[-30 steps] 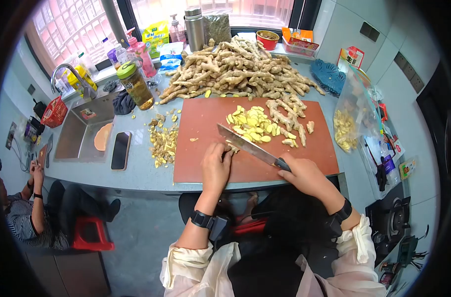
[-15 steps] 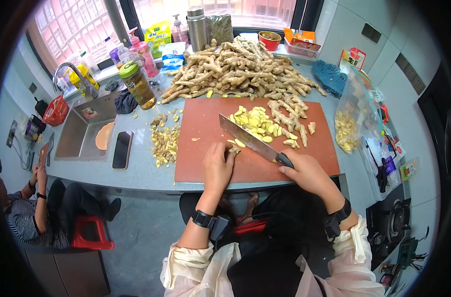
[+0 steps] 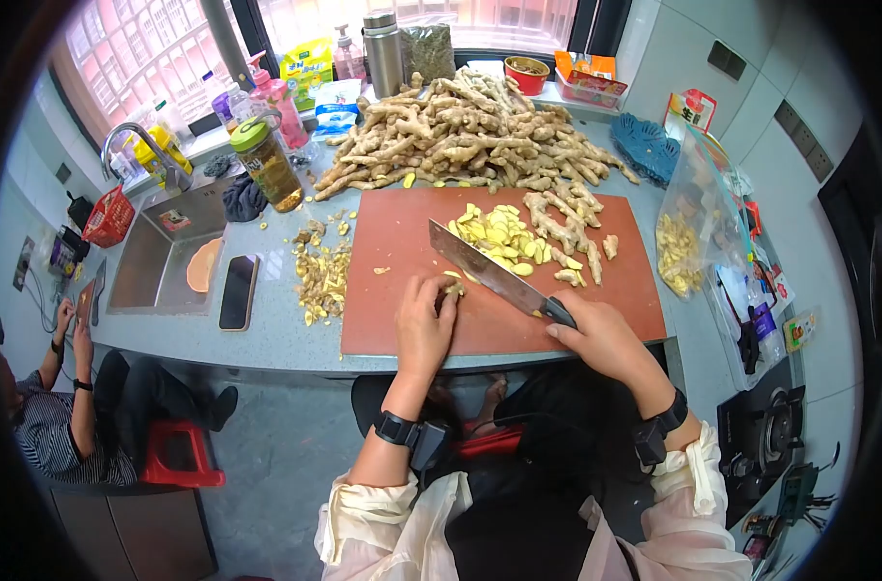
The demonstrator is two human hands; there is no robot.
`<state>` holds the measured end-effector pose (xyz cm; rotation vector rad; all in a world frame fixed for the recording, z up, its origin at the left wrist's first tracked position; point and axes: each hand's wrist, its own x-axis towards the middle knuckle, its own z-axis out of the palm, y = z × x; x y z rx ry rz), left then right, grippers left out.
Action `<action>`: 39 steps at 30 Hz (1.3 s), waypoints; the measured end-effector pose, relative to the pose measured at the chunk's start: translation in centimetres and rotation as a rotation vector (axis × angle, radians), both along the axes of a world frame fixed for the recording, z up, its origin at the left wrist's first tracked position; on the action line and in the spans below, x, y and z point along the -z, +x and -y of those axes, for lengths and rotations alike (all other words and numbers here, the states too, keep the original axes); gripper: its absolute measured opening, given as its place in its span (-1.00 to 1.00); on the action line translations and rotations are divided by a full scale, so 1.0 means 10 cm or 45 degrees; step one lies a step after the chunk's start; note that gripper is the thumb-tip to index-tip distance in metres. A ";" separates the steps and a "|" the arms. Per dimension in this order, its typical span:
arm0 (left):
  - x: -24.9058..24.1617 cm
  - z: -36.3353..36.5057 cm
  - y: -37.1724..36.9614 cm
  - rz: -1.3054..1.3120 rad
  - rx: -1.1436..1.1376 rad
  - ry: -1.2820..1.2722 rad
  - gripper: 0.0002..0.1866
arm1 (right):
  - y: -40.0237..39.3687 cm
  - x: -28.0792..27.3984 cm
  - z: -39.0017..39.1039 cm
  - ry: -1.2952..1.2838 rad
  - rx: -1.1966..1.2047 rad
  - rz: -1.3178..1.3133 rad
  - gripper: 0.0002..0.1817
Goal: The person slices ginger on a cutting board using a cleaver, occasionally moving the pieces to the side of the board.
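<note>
On the reddish-brown cutting board (image 3: 383,320), my left hand (image 3: 426,320) has its fingers closed on a small ginger piece (image 3: 455,290). My right hand (image 3: 596,334) grips the black handle of a cleaver (image 3: 489,271). Its blade points up and left, beside the left hand's ginger piece and along the yellow ginger slices (image 3: 494,234). Unsliced ginger pieces (image 3: 557,228) lie at the board's upper right. Behind the board rises a large pile of whole ginger (image 3: 470,131). Ginger scraps (image 3: 322,276) are heaped on the counter left of the board.
A phone (image 3: 239,292) lies beside the sink (image 3: 160,276). A jar with a green lid (image 3: 267,165) stands behind it. At right are a clear bag of ginger slices (image 3: 681,242) and a stove (image 3: 770,426). A seated person (image 3: 73,416) is at the far left.
The small ginger piece and my left fingertips have shifted slightly, and the cleaver blade has moved slightly relative to the slice beside it. Both hands keep their holds.
</note>
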<state>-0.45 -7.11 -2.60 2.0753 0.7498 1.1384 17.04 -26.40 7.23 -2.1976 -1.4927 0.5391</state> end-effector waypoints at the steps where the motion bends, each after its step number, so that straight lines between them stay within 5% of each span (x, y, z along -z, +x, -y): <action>1: 0.00 0.00 0.00 0.020 0.000 0.007 -0.82 | -0.01 -0.01 0.00 -0.001 0.002 -0.001 -0.69; 39: 0.03 -0.03 0.00 -0.047 -0.052 0.040 -0.88 | -0.15 -0.08 -0.13 0.037 -0.096 0.092 -0.69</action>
